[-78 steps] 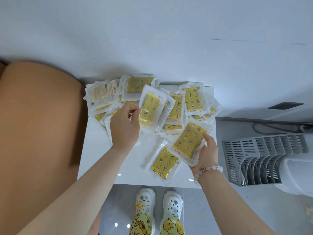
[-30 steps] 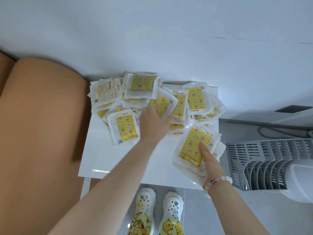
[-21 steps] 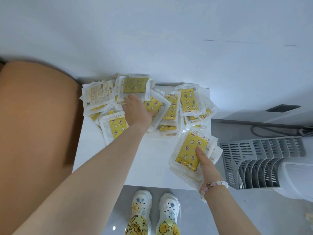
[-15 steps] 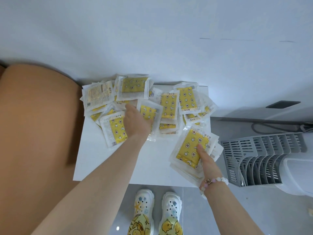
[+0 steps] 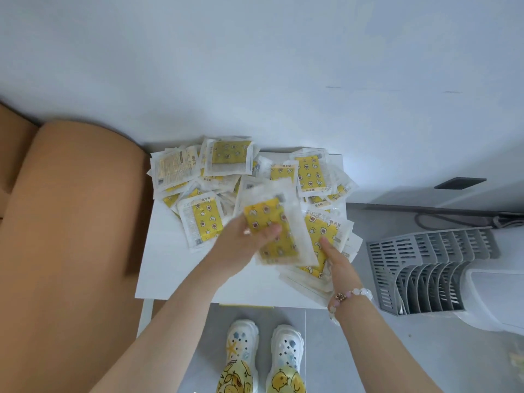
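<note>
Many clear packets with yellow patterned inserts lie in a loose pile [image 5: 226,163] at the back of a small white table [image 5: 173,268]. My left hand [image 5: 243,242] pinches one yellow packet [image 5: 272,231], lifted and blurred, above a stack of packets [image 5: 326,236] at the table's right front. My right hand [image 5: 337,262] holds that stack, thumb lying on top, fingers hidden beneath it. A single packet [image 5: 202,219] lies flat to the left of my left hand.
A tan cushioned seat [image 5: 71,236] borders the table's left edge. On the floor to the right stands a grey slotted rack [image 5: 425,268] beside a white appliance [image 5: 499,296]. My two shoes [image 5: 266,350] are under the table's front edge. A white wall rises behind.
My left hand took a packet from the pile and carried it right, over the stack. My right hand has stayed on the stack, which has grown since the earliest frame.
</note>
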The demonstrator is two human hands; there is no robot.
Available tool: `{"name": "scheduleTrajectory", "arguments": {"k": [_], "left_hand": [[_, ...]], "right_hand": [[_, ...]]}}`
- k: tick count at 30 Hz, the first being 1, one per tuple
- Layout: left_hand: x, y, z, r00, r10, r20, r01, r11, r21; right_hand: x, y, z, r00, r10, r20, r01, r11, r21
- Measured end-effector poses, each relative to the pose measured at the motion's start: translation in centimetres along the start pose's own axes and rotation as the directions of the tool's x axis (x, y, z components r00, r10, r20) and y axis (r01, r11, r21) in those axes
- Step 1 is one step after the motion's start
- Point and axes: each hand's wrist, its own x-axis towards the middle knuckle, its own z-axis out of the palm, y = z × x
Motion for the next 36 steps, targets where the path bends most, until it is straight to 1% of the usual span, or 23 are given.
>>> {"name": "scheduleTrajectory", "arguments": {"k": [1, 2, 3, 5, 7, 8, 9, 10, 11, 12, 13, 15, 16, 18, 19, 22, 24, 26, 27, 28, 30, 32, 36], "left_hand": [[-0.6, 0.3, 0.6, 0.995, -0.048, 0.082, 0.053, 0.997, -0.054], [-1.1, 0.4, 1.2, 0.991, -0.077, 0.113, 0.086, 0.993, -0.078], [-1.6, 0.5, 1.8, 0.992, -0.086, 0.094, 0.094, 0.992, -0.082], [-2.5, 0.9, 2.6, 0.997, -0.035, -0.070, 0.034, 0.999, -0.020], [-3.7, 2.0, 2.9, 0.973, 0.079, -0.217, -0.064, 0.995, 0.075], [-4.3, 2.4, 3.0, 0.955, 0.131, -0.266, -0.100, 0.987, 0.127], [-5.0, 2.9, 3.0, 0.939, 0.169, -0.301, -0.123, 0.978, 0.166], [-5.8, 3.5, 3.1, 0.922, 0.198, -0.333, -0.139, 0.971, 0.193], [-6.6, 4.2, 3.0, 0.906, 0.222, -0.360, -0.157, 0.967, 0.201], [-7.2, 4.8, 2.8, 0.901, 0.208, -0.381, -0.159, 0.975, 0.157], [-7.8, 5.4, 2.5, 0.906, 0.159, -0.393, -0.146, 0.987, 0.062], [-8.9, 6.0, 1.7, 0.923, 0.026, -0.385, -0.088, 0.985, -0.146], [-9.5, 6.2, 1.2, 0.926, -0.047, -0.375, -0.049, 0.969, -0.242], [-10.9, 6.6, 0.0, 0.916, -0.175, -0.361, 0.014, 0.913, -0.408], [-11.8, 6.9, -0.7, 0.907, -0.212, -0.364, 0.013, 0.878, -0.479], [-14.8, 6.9, -3.6, 0.864, -0.288, -0.412, -0.058, 0.757, -0.651], [-17.4, 6.1, -6.6, 0.825, -0.327, -0.462, -0.148, 0.663, -0.734], [-20.6, 4.7, -9.6, 0.775, -0.376, -0.509, -0.236, 0.574, -0.784], [-22.4, 4.0, -11.1, 0.740, -0.406, -0.536, -0.269, 0.552, -0.789], [-24.4, 3.3, -12.3, 0.699, -0.434, -0.569, -0.295, 0.549, -0.782], [-28.7, 1.8, -14.4, 0.589, -0.498, -0.636, -0.339, 0.563, -0.754], [-33.1, 0.0, -15.9, 0.491, -0.548, -0.677, -0.377, 0.567, -0.733], [-41.4, -3.2, -17.3, 0.358, -0.578, -0.733, -0.406, 0.611, -0.680]], "right_hand": [[-0.8, -0.5, 0.5, 1.000, -0.006, 0.026, 0.006, 1.000, -0.016], [-1.4, -1.0, 0.9, 0.998, 0.004, 0.062, -0.003, 1.000, -0.015], [-2.3, -1.4, 1.5, 0.995, 0.020, 0.098, -0.021, 1.000, 0.012], [-3.9, -2.8, 2.3, 0.989, 0.050, 0.140, -0.058, 0.997, 0.057], [-5.4, -4.2, 2.8, 0.982, 0.069, 0.178, -0.086, 0.992, 0.091], [-5.6, -4.8, 2.8, 0.978, 0.086, 0.191, -0.115, 0.982, 0.148], [-6.2, -5.3, 3.0, 0.978, 0.128, 0.166, -0.159, 0.969, 0.187], [-6.7, -5.6, 3.3, 0.979, 0.149, 0.140, -0.174, 0.967, 0.185], [-7.4, -5.8, 3.5, 0.985, 0.113, 0.127, -0.130, 0.982, 0.138], [-8.5, -6.2, 4.0, 0.993, 0.082, 0.090, -0.086, 0.995, 0.048], [-9.4, -6.5, 4.5, 0.994, 0.044, 0.102, -0.041, 0.999, -0.031], [-11.4, -6.9, 4.9, 0.984, 0.071, 0.162, -0.050, 0.990, -0.132], [-12.7, -7.4, 5.2, 0.981, 0.043, 0.190, -0.005, 0.981, -0.194], [-14.6, -8.2, 5.5, 0.981, 0.006, 0.195, 0.057, 0.948, -0.314], [-15.5, -8.7, 5.9, 0.978, -0.002, 0.207, 0.082, 0.924, -0.375], [-18.1, -9.3, 8.9, 0.964, -0.035, 0.265, 0.179, 0.821, -0.542], [-19.6, -9.5, 11.8, 0.947, -0.037, 0.319, 0.236, 0.755, -0.611], [-21.4, -9.0, 15.4, 0.907, -0.002, 0.421, 0.296, 0.715, -0.633], [-22.3, -8.4, 17.4, 0.883, 0.015, 0.469, 0.334, 0.681, -0.652], [-23.3, -7.4, 19.3, 0.863, 0.040, 0.503, 0.361, 0.648, -0.671], [-25.7, -5.0, 23.0, 0.821, 0.118, 0.559, 0.414, 0.551, -0.725], [-28.8, -2.3, 25.9, 0.768, 0.168, 0.618, 0.492, 0.463, -0.737], [-34.5, 3.5, 29.0, 0.729, 0.205, 0.653, 0.593, 0.289, -0.752]]}}
